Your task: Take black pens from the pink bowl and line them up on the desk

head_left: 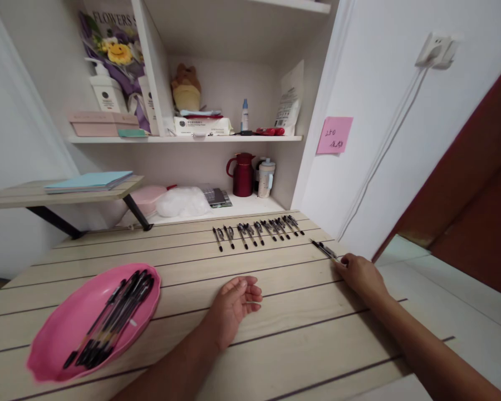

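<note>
Striped counter (296, 359): pink tray (64, 317), eight o'clock, holds pens (114, 314) bunched; right hand (362, 274), four o'clock, pinches pen (324, 250) near end — likely for precise control; left hand (234, 305), six o'clock, empty, loosely open.

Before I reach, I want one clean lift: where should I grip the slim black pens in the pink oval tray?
Grip the pens across their middle, probably best from above: they lie bunched, roughly parallel, and the tray's raised rim surrounds them.
</note>
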